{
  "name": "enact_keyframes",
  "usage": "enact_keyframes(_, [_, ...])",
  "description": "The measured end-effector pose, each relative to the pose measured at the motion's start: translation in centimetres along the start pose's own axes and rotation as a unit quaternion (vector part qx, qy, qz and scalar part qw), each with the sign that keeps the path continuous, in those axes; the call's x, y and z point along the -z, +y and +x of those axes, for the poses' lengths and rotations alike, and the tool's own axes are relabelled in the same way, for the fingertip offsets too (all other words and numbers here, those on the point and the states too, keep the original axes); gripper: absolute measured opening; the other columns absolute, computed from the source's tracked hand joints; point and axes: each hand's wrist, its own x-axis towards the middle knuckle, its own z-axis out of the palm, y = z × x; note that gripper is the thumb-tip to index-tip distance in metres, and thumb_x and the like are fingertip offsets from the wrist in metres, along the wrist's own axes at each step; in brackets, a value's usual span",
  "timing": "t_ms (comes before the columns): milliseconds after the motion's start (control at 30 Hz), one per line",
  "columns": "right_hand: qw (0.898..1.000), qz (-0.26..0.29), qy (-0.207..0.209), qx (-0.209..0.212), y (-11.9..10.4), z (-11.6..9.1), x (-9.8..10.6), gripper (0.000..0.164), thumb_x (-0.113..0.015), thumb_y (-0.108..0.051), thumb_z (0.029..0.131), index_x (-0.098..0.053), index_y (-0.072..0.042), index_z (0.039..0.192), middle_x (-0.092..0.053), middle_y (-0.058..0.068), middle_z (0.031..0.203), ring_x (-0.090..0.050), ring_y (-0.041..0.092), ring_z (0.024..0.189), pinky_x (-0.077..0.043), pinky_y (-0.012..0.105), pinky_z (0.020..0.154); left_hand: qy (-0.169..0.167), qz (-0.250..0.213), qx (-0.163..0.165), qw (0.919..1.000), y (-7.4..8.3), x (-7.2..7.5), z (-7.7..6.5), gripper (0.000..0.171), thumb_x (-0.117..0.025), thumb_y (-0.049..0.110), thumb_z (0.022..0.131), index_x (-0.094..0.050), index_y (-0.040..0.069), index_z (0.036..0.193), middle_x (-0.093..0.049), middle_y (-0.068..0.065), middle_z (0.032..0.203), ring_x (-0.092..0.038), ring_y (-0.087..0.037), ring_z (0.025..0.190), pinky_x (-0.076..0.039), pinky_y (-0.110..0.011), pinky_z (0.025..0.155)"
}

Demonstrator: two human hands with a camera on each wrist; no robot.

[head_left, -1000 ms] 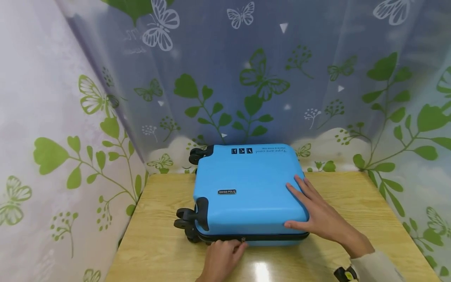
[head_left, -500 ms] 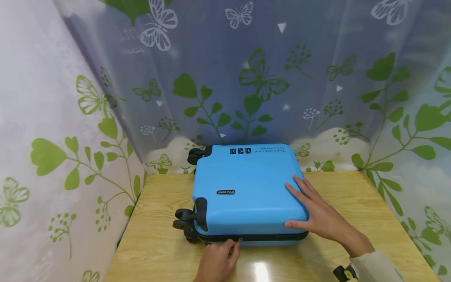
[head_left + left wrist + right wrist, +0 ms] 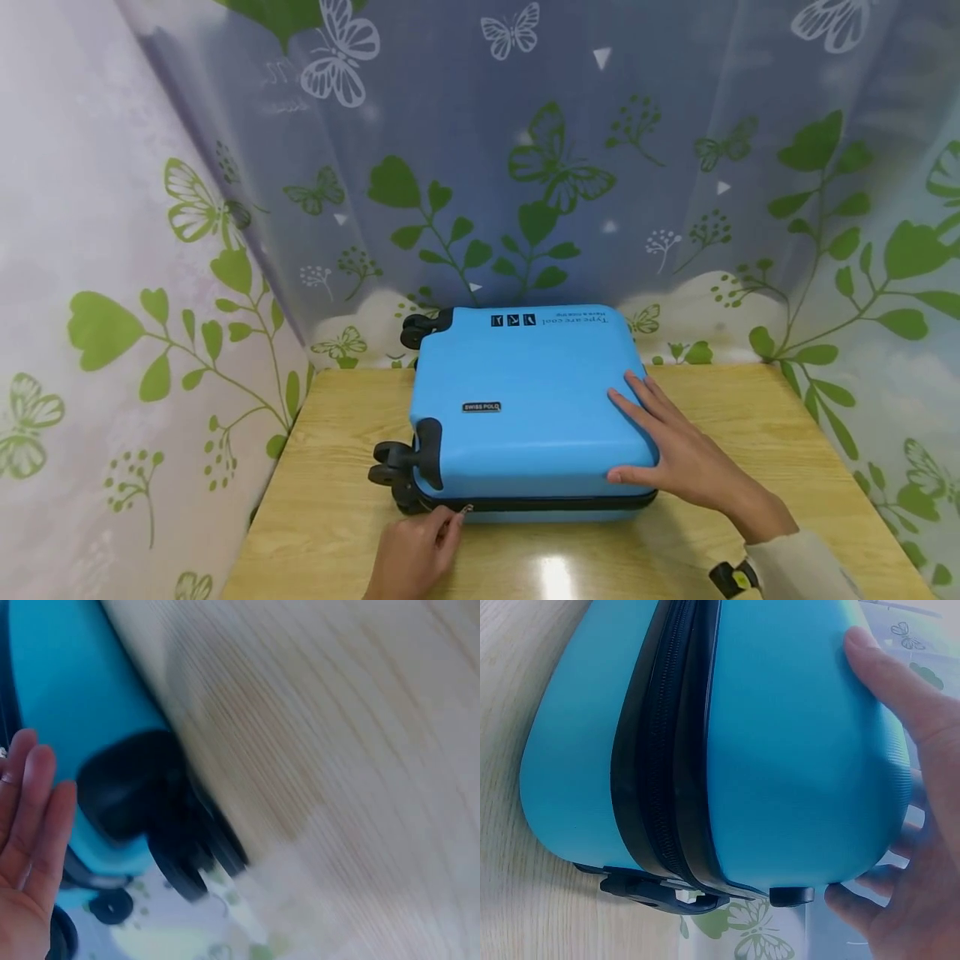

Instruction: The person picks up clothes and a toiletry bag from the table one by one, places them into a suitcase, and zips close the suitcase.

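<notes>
A blue hard-shell suitcase (image 3: 525,392) lies flat, its black wheels (image 3: 393,467) pointing left. Along its near side runs a black zipper (image 3: 555,504). My left hand (image 3: 412,554) pinches the small metal zipper pull (image 3: 468,508) close to the front left wheel. In the left wrist view several fingers of that hand (image 3: 34,825) extend beside the blue shell and a black wheel (image 3: 161,810). My right hand (image 3: 686,458) rests with spread fingers on the suitcase's right end; in the right wrist view its thumb (image 3: 885,675) lies on the shell, other fingers partly hidden behind it.
The suitcase sits on a light wooden table (image 3: 330,533). Behind it hangs a blue curtain (image 3: 450,125) printed with leaves and butterflies, and similar sheets line both sides. A black handle (image 3: 664,892) shows on the suitcase's end in the right wrist view.
My left hand has moved left along the suitcase's near side, bringing the zipper pull from near the middle toward the front left wheel. The right hand has stayed in place.
</notes>
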Motion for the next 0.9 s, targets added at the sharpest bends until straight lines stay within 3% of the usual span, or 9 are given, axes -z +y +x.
enact_keyframes(267, [1.0, 0.022, -0.004, -0.002, 0.2, -0.2, -0.1, 0.109, -0.087, -0.059, 0.088, -0.032, -0.021, 0.174, -0.01, 0.014, 0.184, -0.007, 0.05, 0.168, -0.034, 0.083, 0.115, 0.008, 0.029, 0.008, 0.9995, -2.9, 1.6, -1.1, 0.023, -0.091, 0.022, 0.088, -0.073, 0.023, 0.075, -0.052, 0.019, 0.054, -0.035, 0.012, 0.049, -0.028, -0.012, 0.047])
enact_keyframes(433, [1.0, 0.028, -0.005, -0.002, 0.4, -0.3, 0.0, 0.109, -0.088, -0.058, 0.087, -0.031, -0.022, 0.174, -0.009, 0.014, 0.185, -0.006, 0.05, 0.168, -0.033, 0.084, 0.114, 0.038, 0.049, -0.008, 0.998, -4.9, 1.8, -1.5, 0.023, -0.093, 0.021, 0.086, -0.072, 0.025, 0.076, -0.055, 0.018, 0.056, -0.041, 0.011, 0.048, -0.029, -0.011, 0.046])
enact_keyframes(733, [0.999, 0.035, -0.008, 0.005, 0.2, 0.1, 0.1, 0.109, -0.088, -0.057, 0.088, -0.031, -0.022, 0.174, -0.009, 0.014, 0.185, -0.004, 0.049, 0.169, -0.035, 0.082, 0.115, 0.085, 0.087, 0.006, 0.9926, -7.6, 1.8, -0.4, 0.021, -0.093, 0.019, 0.084, -0.072, 0.019, 0.079, -0.053, 0.015, 0.056, -0.033, 0.007, 0.048, -0.023, -0.013, 0.045])
enact_keyframes(900, [0.999, 0.047, -0.012, 0.001, 0.1, 0.1, 0.3, 0.109, -0.088, -0.057, 0.088, -0.03, -0.023, 0.174, -0.008, 0.013, 0.185, -0.003, 0.049, 0.169, -0.036, 0.082, 0.114, 0.096, 0.085, 0.036, 0.9911, -8.7, 1.1, 0.8, 0.026, -0.09, 0.012, 0.086, -0.066, 0.014, 0.074, -0.056, 0.007, 0.057, -0.039, -0.001, 0.047, -0.029, -0.02, 0.043])
